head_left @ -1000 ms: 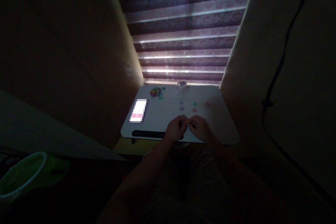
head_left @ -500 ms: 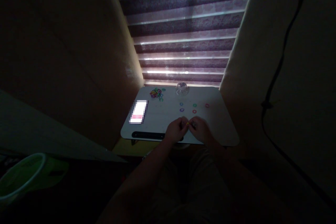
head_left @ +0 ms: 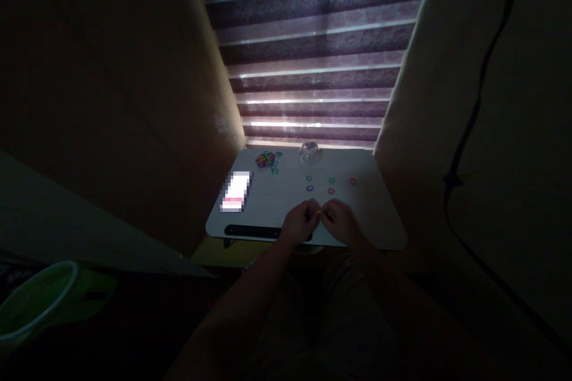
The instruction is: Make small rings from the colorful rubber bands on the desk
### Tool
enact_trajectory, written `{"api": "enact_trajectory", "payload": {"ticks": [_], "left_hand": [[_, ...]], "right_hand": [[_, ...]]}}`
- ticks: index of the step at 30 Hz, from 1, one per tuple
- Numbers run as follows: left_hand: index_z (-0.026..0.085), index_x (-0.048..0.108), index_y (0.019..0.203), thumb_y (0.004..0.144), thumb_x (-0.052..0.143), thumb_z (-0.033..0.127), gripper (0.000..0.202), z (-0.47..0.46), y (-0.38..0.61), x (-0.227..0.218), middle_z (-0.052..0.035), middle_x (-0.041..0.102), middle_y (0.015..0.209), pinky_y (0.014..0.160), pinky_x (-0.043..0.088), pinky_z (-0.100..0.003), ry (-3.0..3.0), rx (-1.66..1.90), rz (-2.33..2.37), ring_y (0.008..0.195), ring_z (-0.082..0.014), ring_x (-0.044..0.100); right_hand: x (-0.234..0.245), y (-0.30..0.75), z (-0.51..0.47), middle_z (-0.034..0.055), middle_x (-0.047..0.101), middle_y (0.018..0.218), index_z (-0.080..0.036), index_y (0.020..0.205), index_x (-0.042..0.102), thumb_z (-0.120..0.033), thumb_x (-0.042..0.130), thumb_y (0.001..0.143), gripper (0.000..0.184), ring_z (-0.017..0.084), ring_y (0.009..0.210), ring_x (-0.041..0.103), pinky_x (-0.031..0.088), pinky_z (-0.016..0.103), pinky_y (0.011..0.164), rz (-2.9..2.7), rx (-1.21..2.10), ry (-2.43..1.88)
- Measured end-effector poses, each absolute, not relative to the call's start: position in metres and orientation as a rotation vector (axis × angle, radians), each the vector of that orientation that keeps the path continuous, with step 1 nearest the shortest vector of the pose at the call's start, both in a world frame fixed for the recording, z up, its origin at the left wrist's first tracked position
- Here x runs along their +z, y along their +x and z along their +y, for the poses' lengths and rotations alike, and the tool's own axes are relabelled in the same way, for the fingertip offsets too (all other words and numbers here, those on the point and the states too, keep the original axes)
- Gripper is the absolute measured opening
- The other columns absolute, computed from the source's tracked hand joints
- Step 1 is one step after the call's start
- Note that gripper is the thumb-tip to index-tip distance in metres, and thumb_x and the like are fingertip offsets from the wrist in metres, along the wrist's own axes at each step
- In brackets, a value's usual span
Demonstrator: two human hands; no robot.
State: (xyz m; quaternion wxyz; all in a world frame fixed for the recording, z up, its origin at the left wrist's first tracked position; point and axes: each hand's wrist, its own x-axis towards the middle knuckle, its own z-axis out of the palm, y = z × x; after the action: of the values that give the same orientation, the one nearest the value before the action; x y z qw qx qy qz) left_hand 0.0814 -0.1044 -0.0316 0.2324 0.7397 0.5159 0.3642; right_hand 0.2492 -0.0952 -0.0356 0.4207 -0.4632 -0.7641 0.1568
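White and small, the table (head_left: 375, 214) stands under a striped blind (head_left: 313, 71) in a dim room. At its near edge the left hand (head_left: 300, 223) and the right hand (head_left: 340, 222) meet, fingers curled in, and the fingertips of both draw together in a pinch on a tiny yellow ring (head_left: 318, 212) (in this light I cannot tell which fingers do the gripping). The ring is held just above the tabletop, between the two hands.

Just beyond the hands lie five loose rings (head_left: 331, 190), apart from one another: blue, purple, green, red and pink. A heap of rings (head_left: 265, 159) in mixed colours sits at the far left corner, with a clear glass bowl (head_left: 310, 152) near it at the far edge. A phone (head_left: 236, 191) lies flat on the left part of the table, screen lit. A green tub (head_left: 36, 300) stands low at the left, well apart from the table. A black cable (head_left: 449, 179) runs down the wall on the right.
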Motion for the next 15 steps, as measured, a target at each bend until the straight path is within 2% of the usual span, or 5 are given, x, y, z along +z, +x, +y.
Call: {"api": "enact_trajectory", "payload": {"ticks": [7,15], "left_hand": [[0.019,0.054,0.082,0.085,0.06,0.037,0.019,-0.105,0.0809,-0.0301,0.0022,0.057,0.07,0.058,0.034,-0.024,2.046,0.936,1.502,0.063,-0.0127,0.05],[0.019,0.056,0.084,0.086,0.06,0.035,0.017,-0.1062,0.081,-0.0275,0.0021,0.059,0.071,0.059,0.034,-0.023,2.03,0.939,1.47,0.063,-0.012,0.051]], "right_hand": [[-0.035,0.249,-0.0959,0.0,0.056,0.067,-0.021,0.073,0.055,-0.02,0.059,0.077,0.005,0.014,0.06,0.051,0.038,0.026,0.057,-1.91,0.413,-1.186],[-0.035,0.2489,-0.0957,-0.0004,0.055,0.067,-0.021,0.072,0.055,-0.019,0.059,0.076,0.006,0.013,0.058,0.049,0.037,0.025,0.055,-1.929,0.405,-1.202]]}}
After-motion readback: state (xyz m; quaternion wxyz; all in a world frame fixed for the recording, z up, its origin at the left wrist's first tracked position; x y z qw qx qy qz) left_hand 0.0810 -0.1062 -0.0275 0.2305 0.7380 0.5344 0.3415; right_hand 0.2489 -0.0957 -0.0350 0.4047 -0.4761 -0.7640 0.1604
